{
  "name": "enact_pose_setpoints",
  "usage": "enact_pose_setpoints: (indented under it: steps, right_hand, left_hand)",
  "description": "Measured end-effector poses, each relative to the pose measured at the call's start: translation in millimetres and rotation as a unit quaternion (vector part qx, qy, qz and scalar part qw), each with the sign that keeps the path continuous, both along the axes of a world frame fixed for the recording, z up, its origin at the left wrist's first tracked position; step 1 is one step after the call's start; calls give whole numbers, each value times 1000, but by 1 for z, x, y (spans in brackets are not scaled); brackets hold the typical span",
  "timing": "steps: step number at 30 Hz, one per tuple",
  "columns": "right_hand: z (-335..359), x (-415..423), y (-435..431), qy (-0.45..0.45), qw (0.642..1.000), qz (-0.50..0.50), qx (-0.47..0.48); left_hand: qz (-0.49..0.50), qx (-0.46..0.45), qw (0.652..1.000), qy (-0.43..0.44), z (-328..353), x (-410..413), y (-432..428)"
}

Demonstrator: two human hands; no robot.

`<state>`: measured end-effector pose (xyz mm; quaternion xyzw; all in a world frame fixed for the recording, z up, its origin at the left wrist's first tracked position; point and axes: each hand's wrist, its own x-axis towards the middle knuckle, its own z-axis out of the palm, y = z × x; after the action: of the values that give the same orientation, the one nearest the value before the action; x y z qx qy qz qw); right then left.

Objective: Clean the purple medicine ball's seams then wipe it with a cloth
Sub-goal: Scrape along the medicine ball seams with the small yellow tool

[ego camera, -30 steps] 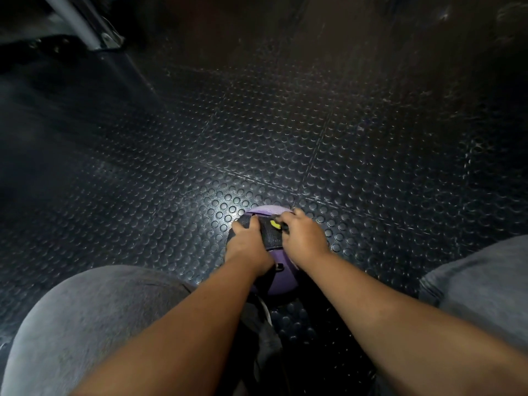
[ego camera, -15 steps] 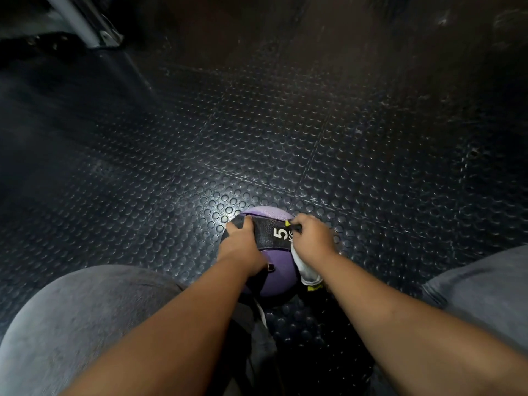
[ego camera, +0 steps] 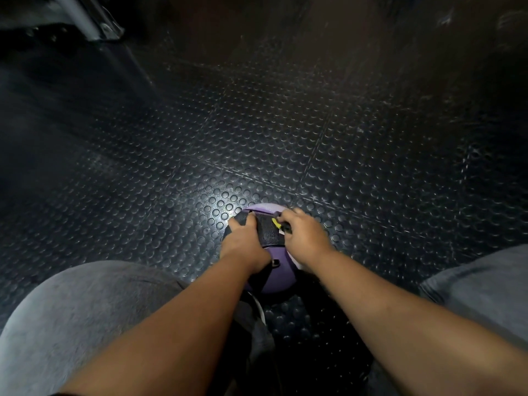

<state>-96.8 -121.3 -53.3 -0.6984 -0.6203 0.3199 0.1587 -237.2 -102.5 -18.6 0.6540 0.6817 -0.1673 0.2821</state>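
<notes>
Head view: the purple medicine ball (ego camera: 278, 271) sits on the black studded rubber floor (ego camera: 285, 124), low and centre, just in front of the person and between the grey-clad left knee (ego camera: 85, 310) and right knee (ego camera: 480, 284). Both hands are on top of it, close together but not touching. The left hand (ego camera: 245, 244) grips the ball with its fingers curled over the left edge of the black panel (ego camera: 268, 232). The right hand (ego camera: 305, 238) is curled at the panel's right edge, clamped on the cloth (ego camera: 294, 261). Half a second ago that white cloth hung in plain sight below the right hand; now only a pale sliver shows under the heel of the palm. The right hand has slid left over the panel too: the "5" that was readable is covered, leaving just a yellow marking (ego camera: 275, 222) beside the fingertips. The ball itself has stayed put. Far left, a metal post (ego camera: 85, 18) slants out of frame.
</notes>
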Motion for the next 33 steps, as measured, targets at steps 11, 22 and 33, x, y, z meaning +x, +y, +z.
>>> enact_pose_setpoints:
  steps: [11, 22, 33]
  right_hand:
    - [-28, 22, -17, 85, 980, -166, -64]
    - [6, -10, 5, -31, 998, 47, 23]
    - [-29, 41, -31, -81, 990, -19, -114]
  left_hand:
    - [14, 4, 1000, -3, 3, 1, -4]
    - [-27, 6, 1000, 0, 1, 0, -2]
    - [42, -8, 999, -33, -5, -16, 5]
